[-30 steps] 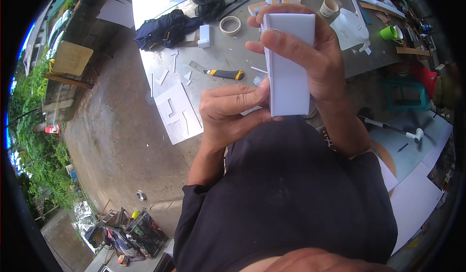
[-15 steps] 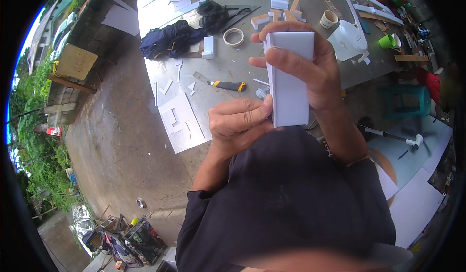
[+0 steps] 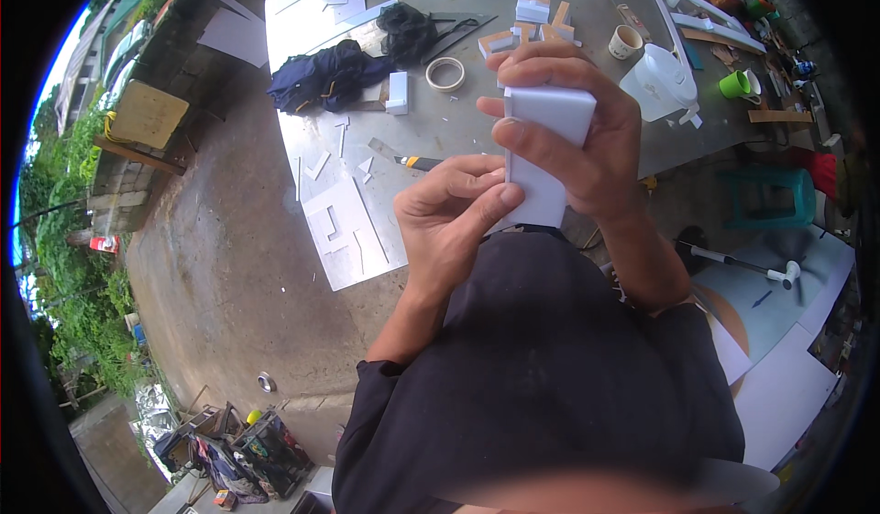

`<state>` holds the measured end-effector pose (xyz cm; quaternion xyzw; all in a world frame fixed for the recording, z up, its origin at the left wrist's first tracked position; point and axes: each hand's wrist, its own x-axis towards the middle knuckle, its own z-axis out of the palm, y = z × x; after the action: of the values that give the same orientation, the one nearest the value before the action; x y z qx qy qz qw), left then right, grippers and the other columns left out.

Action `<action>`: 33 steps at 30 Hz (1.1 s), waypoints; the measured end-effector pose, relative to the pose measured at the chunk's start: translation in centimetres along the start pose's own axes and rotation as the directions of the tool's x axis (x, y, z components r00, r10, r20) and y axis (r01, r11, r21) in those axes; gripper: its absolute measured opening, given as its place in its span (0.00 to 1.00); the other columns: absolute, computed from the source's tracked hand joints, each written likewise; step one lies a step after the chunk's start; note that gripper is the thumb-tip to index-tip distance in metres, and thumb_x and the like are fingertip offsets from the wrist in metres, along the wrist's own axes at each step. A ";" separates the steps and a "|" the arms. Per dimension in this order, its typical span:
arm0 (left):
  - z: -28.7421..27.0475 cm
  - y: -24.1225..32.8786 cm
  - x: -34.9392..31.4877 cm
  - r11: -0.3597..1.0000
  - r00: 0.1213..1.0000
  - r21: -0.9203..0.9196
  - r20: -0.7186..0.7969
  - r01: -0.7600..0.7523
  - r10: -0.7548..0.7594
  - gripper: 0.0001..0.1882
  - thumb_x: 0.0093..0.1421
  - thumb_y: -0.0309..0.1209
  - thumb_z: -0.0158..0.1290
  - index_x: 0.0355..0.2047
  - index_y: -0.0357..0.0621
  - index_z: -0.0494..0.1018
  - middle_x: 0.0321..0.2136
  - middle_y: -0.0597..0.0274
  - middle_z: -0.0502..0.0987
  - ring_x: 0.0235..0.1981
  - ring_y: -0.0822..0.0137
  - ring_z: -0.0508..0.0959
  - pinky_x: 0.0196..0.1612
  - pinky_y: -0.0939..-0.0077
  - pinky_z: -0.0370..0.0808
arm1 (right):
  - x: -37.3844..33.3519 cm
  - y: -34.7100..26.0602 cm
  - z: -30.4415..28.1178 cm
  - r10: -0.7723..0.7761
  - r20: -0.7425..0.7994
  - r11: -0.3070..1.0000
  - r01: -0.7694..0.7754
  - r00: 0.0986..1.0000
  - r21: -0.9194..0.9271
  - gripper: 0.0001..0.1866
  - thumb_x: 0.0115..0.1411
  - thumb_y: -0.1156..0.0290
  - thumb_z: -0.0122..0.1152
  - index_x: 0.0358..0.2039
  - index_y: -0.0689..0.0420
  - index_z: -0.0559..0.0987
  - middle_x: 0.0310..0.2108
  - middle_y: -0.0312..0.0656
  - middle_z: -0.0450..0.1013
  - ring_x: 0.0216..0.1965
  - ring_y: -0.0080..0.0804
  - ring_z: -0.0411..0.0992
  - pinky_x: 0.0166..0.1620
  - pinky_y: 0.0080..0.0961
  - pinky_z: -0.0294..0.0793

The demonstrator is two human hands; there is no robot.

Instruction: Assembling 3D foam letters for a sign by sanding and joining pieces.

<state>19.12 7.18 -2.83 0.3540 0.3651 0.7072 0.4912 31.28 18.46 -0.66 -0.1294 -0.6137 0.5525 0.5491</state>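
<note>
Up in front of my chest is a white box-shaped foam board piece [image 3: 541, 188], held tilted. My right hand [image 3: 587, 138] wraps round its upper part, thumb across the near face and fingers behind the far side. My left hand [image 3: 456, 207] pinches the lower left edge between thumb and fingers. Just beyond the left hand, a yellow and black utility knife [image 3: 420, 162] lies on the metal table, its handle partly hidden by the fingers. A white sheet with cut openings [image 3: 342, 232] and thin white offcuts [image 3: 319, 165] lie left of the knife.
Dark cloth [image 3: 325, 76], a tape roll [image 3: 445, 75] and small white-and-tan blocks [image 3: 533, 10] sit on the metal table [image 3: 284, 19]. Farther right are a paper cup [image 3: 625, 42], a white jug [image 3: 662, 81] and a green cup [image 3: 733, 83]. A teal stool [image 3: 768, 198] stands at the right.
The foam piece has tipped, so its top end shows more and its near face looks shorter. My left thumb has shifted onto its lower left edge, and the left hand now covers part of the knife.
</note>
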 end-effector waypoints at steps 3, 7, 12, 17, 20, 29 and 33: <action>-0.1 -0.2 -0.1 0.997 0.999 -0.064 -0.021 0.043 -0.045 0.04 0.54 0.15 0.63 0.31 0.32 0.80 0.38 0.49 0.81 0.39 0.67 0.81 0.40 0.76 0.80 | 0.0 0.0 0.0 -0.069 0.005 0.996 0.070 0.998 -0.059 0.18 0.49 0.79 0.73 0.42 0.59 0.82 0.44 0.42 0.75 0.45 0.27 0.75 0.46 0.23 0.76; 0.1 -0.1 -0.4 1.000 1.000 -0.020 -0.026 0.011 -0.012 0.05 0.54 0.14 0.63 0.31 0.34 0.80 0.38 0.51 0.81 0.39 0.68 0.81 0.41 0.76 0.80 | 0.2 -0.3 -0.2 -0.141 0.047 0.987 0.144 0.989 -0.077 0.19 0.47 0.79 0.74 0.42 0.59 0.82 0.44 0.44 0.75 0.47 0.31 0.75 0.47 0.26 0.76; 0.3 -0.4 -0.3 0.999 1.000 -0.036 0.000 -0.007 0.007 0.06 0.54 0.14 0.63 0.31 0.34 0.80 0.39 0.50 0.81 0.40 0.68 0.80 0.42 0.75 0.79 | 0.3 -0.6 -0.3 -0.158 0.054 0.982 0.163 0.986 -0.094 0.20 0.45 0.78 0.76 0.41 0.59 0.83 0.43 0.44 0.75 0.47 0.32 0.75 0.48 0.27 0.76; 0.1 -0.9 -0.1 0.987 0.991 0.104 0.062 -0.123 0.117 0.06 0.55 0.15 0.63 0.32 0.35 0.79 0.40 0.49 0.81 0.40 0.67 0.80 0.42 0.75 0.77 | 0.5 -1.4 -0.5 -0.192 0.070 0.970 0.200 0.979 -0.136 0.19 0.45 0.79 0.76 0.40 0.59 0.83 0.43 0.45 0.75 0.47 0.34 0.76 0.49 0.28 0.75; 0.8 -0.5 -0.3 0.926 0.974 0.302 0.075 -0.226 0.213 0.08 0.54 0.17 0.64 0.33 0.35 0.79 0.39 0.48 0.81 0.40 0.65 0.80 0.42 0.75 0.77 | 0.4 -1.1 -1.0 -0.172 0.067 0.980 0.178 0.983 -0.094 0.21 0.46 0.78 0.76 0.42 0.60 0.82 0.44 0.47 0.74 0.50 0.38 0.75 0.49 0.30 0.78; 4.1 2.4 0.0 0.655 0.812 0.485 0.277 -0.579 0.513 0.17 0.44 0.15 0.68 0.35 0.36 0.78 0.36 0.44 0.80 0.32 0.59 0.82 0.32 0.73 0.79 | 0.1 -2.8 -2.1 -0.278 0.209 0.895 0.174 0.938 0.411 0.26 0.53 0.70 0.73 0.53 0.44 0.76 0.59 0.43 0.59 0.69 0.55 0.48 0.63 0.53 0.70; 4.1 2.3 -0.1 0.632 0.758 0.420 0.324 -0.651 0.566 0.19 0.41 0.16 0.69 0.36 0.35 0.79 0.35 0.44 0.80 0.32 0.58 0.82 0.30 0.73 0.78 | 0.7 -3.4 -2.8 -0.373 0.315 0.834 0.167 0.873 0.526 0.29 0.49 0.73 0.76 0.52 0.43 0.77 0.60 0.41 0.59 0.71 0.54 0.42 0.66 0.56 0.66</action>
<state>21.71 7.22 1.13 0.6287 0.3556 0.6774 0.1390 34.79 19.26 1.88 0.2188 -0.5683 0.6170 0.4984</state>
